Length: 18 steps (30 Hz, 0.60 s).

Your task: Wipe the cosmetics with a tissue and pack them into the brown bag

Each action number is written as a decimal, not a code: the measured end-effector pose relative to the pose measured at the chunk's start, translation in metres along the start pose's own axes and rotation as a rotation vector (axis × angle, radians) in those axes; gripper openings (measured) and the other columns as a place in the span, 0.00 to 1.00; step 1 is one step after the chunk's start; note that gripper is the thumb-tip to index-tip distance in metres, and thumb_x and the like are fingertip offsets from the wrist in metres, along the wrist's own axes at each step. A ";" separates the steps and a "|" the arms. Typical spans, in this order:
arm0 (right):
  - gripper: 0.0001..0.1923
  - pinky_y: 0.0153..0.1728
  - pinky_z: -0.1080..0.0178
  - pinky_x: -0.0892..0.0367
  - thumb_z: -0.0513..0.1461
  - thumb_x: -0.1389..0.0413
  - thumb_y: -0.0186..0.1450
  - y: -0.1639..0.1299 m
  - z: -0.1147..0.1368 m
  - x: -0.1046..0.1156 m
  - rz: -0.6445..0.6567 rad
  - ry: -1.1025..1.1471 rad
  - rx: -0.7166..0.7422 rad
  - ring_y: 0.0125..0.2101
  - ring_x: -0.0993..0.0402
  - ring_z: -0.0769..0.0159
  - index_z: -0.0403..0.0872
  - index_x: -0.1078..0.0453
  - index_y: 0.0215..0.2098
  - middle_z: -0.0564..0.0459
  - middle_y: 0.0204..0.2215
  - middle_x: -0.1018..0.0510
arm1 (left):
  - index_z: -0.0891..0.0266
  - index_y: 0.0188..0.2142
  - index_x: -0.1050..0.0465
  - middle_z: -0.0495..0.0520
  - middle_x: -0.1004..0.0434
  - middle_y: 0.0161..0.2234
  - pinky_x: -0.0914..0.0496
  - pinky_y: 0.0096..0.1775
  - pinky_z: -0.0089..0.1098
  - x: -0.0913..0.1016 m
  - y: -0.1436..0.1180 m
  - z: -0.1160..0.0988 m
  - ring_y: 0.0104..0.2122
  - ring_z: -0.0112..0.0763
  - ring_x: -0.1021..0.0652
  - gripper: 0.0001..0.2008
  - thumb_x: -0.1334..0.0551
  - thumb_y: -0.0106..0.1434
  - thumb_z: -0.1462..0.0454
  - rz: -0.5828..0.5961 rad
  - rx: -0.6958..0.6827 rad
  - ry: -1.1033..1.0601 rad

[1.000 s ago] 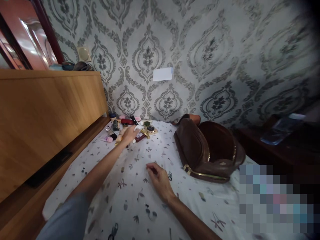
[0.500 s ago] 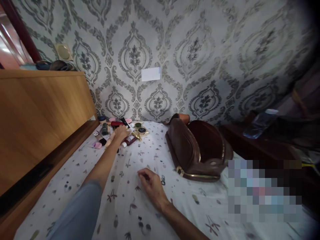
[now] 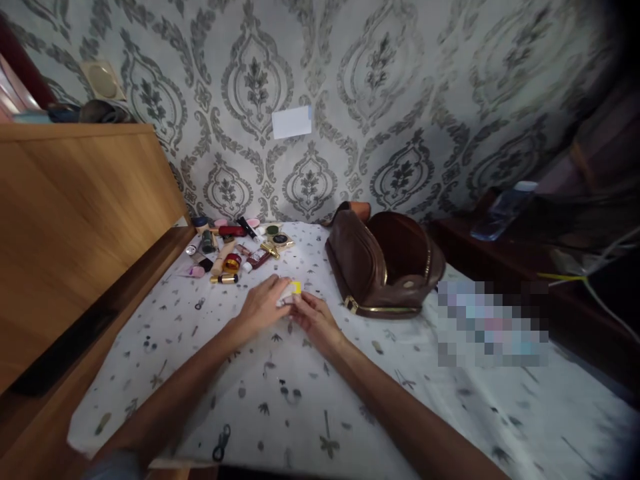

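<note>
My left hand (image 3: pixel 261 307) and my right hand (image 3: pixel 313 319) meet over the middle of the white patterned bedsheet (image 3: pixel 280 393). Both grip a small white tube with a yellow end (image 3: pixel 291 291) between their fingertips. A scatter of cosmetics (image 3: pixel 235 250) lies beyond my left hand near the wall: small bottles, compacts, lipsticks and tubes. A brown leather bag (image 3: pixel 383 263) lies open on the sheet to the right of my hands.
A wooden headboard (image 3: pixel 75 220) runs along the left, with dark things on top. Patterned wallpaper carries a white card (image 3: pixel 291 122). A dark side table (image 3: pixel 505 247) with a plastic bottle (image 3: pixel 500 213) stands right. A blurred patch covers part of the bed's right side.
My left hand drew back from the cosmetics with a small white tube. My right hand rose from the sheet and joined it on the tube. The camera tilted down.
</note>
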State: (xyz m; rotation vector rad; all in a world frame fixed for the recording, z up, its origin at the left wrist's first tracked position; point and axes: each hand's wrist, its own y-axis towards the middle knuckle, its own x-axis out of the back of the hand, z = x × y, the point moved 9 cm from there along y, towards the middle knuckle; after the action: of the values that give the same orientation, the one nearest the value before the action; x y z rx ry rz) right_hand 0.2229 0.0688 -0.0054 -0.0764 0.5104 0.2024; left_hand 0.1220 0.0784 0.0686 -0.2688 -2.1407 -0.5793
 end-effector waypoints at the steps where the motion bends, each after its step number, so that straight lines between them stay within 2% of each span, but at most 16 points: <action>1: 0.23 0.36 0.64 0.29 0.50 0.32 0.51 -0.003 0.000 0.000 0.012 -0.013 -0.008 0.34 0.24 0.66 0.45 0.26 0.38 0.49 0.36 0.20 | 0.56 0.53 0.29 0.55 0.27 0.48 0.33 0.48 0.34 -0.002 -0.006 -0.004 0.47 0.42 0.26 0.22 0.34 0.58 0.61 0.048 -0.006 -0.066; 3: 0.24 0.36 0.65 0.29 0.48 0.30 0.48 -0.008 0.001 0.004 -0.003 -0.065 0.011 0.33 0.25 0.66 0.45 0.27 0.38 0.51 0.35 0.20 | 0.57 0.54 0.30 0.56 0.27 0.49 0.32 0.48 0.34 0.005 -0.011 -0.006 0.46 0.41 0.26 0.24 0.35 0.59 0.56 0.071 0.011 -0.260; 5: 0.25 0.35 0.64 0.28 0.47 0.30 0.47 -0.012 0.003 0.007 -0.019 -0.145 0.057 0.33 0.25 0.65 0.45 0.27 0.39 0.51 0.35 0.20 | 0.60 0.54 0.30 0.57 0.26 0.47 0.32 0.49 0.34 0.022 -0.011 -0.005 0.45 0.40 0.26 0.21 0.42 0.65 0.53 -0.037 0.042 -0.424; 7: 0.25 0.34 0.63 0.28 0.45 0.31 0.47 -0.013 0.002 0.008 -0.009 -0.232 0.087 0.31 0.26 0.65 0.46 0.28 0.40 0.52 0.34 0.21 | 0.61 0.50 0.27 0.58 0.25 0.46 0.34 0.53 0.35 0.032 -0.012 -0.009 0.47 0.39 0.27 0.21 0.49 0.70 0.52 -0.147 0.033 -0.488; 8: 0.23 0.33 0.63 0.29 0.44 0.32 0.47 -0.014 0.002 0.008 0.001 -0.276 0.099 0.30 0.26 0.65 0.46 0.28 0.39 0.53 0.33 0.21 | 0.61 0.48 0.25 0.58 0.25 0.46 0.36 0.55 0.36 0.029 -0.012 -0.016 0.49 0.40 0.27 0.21 0.50 0.70 0.53 -0.143 -0.002 -0.482; 10: 0.19 0.33 0.63 0.30 0.42 0.34 0.47 -0.014 0.004 0.008 0.002 -0.391 0.144 0.29 0.28 0.66 0.45 0.29 0.36 0.55 0.29 0.23 | 0.60 0.46 0.23 0.59 0.26 0.50 0.38 0.58 0.37 0.009 -0.014 -0.034 0.53 0.42 0.29 0.18 0.47 0.69 0.55 -0.052 -0.081 -0.431; 13: 0.12 0.34 0.63 0.31 0.39 0.37 0.49 -0.018 0.014 0.003 -0.001 -0.556 0.252 0.29 0.30 0.67 0.44 0.30 0.31 0.55 0.28 0.24 | 0.60 0.49 0.24 0.61 0.26 0.53 0.41 0.61 0.41 -0.019 -0.017 -0.044 0.57 0.44 0.30 0.17 0.45 0.67 0.59 0.032 -0.101 -0.342; 15: 0.12 0.36 0.63 0.31 0.39 0.38 0.51 -0.022 0.017 -0.002 0.020 -0.613 0.283 0.30 0.31 0.67 0.44 0.30 0.33 0.55 0.29 0.24 | 0.61 0.49 0.24 0.61 0.25 0.52 0.41 0.61 0.41 -0.023 -0.017 -0.034 0.56 0.45 0.29 0.17 0.45 0.66 0.60 0.006 -0.013 -0.378; 18: 0.16 0.38 0.63 0.30 0.40 0.36 0.52 -0.025 0.013 -0.009 0.073 -0.632 0.251 0.34 0.28 0.64 0.44 0.28 0.38 0.54 0.32 0.23 | 0.63 0.44 0.22 0.59 0.21 0.47 0.36 0.57 0.39 -0.027 -0.017 -0.008 0.51 0.44 0.25 0.16 0.42 0.63 0.59 0.029 0.198 -0.588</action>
State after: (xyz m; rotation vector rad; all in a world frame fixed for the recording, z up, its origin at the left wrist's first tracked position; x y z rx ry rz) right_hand 0.2266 0.0449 0.0114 0.2467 -0.0942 0.2191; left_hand 0.1368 0.0599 0.0460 -0.3941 -2.7322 -0.2833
